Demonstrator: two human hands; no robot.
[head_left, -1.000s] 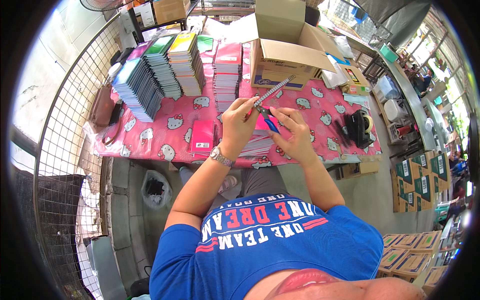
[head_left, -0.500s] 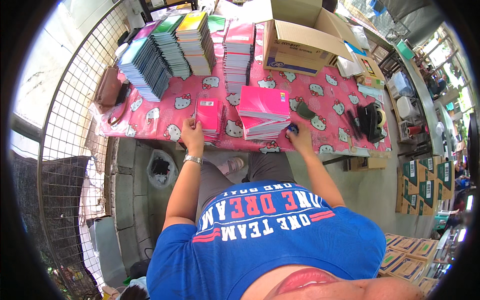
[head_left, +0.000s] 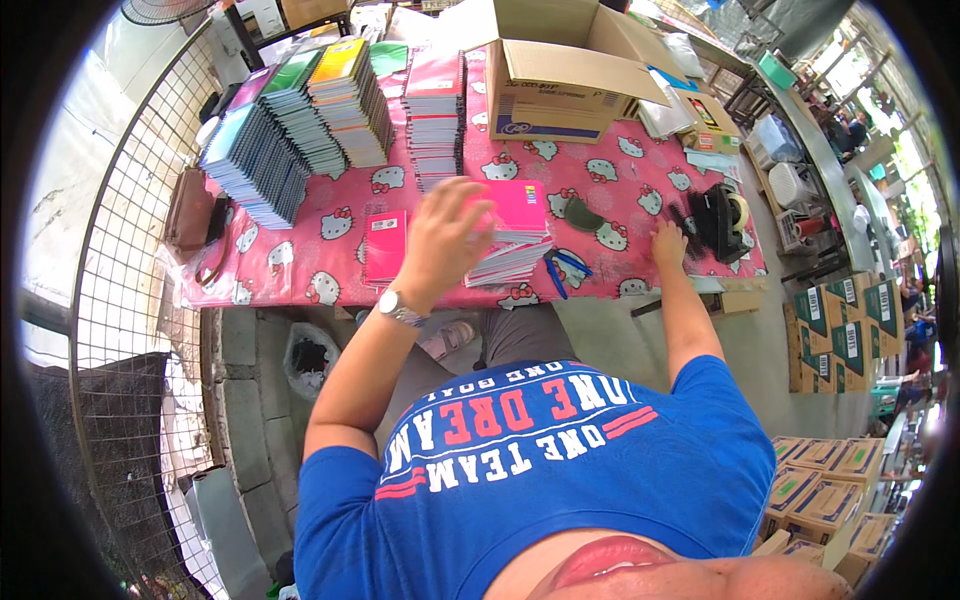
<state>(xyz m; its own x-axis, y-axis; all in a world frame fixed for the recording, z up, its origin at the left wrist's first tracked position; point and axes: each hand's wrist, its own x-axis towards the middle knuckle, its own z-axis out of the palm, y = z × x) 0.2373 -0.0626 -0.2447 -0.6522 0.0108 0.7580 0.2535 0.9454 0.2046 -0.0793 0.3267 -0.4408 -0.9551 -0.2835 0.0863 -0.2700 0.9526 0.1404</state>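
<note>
My left hand (head_left: 448,240) is raised over the pink notebooks, its fingers apart and curved, and nothing shows in it. Beneath and beside it are a pink notebook stack (head_left: 515,208) and, to its left, a smaller pink notebook pile (head_left: 385,245). The hand hides part of both. Farther right, my right hand (head_left: 669,246) reaches low over the table with fingers extended, close beside a bunch of black bristly strips (head_left: 690,230). Blue-handled pliers (head_left: 566,272) lie on the tablecloth between the stack and that hand.
Tall stacks of spiral notebooks, one of them blue (head_left: 258,165), stand at the back left. An open cardboard box (head_left: 548,100) is at the back. On the right sits a black tape dispenser (head_left: 720,222). A dark green curved piece (head_left: 582,213) lies near the stack.
My right hand has let go of the pliers and moved right toward the black strips. My left hand has left the small pile's edge and risen rightward over the notebooks.
</note>
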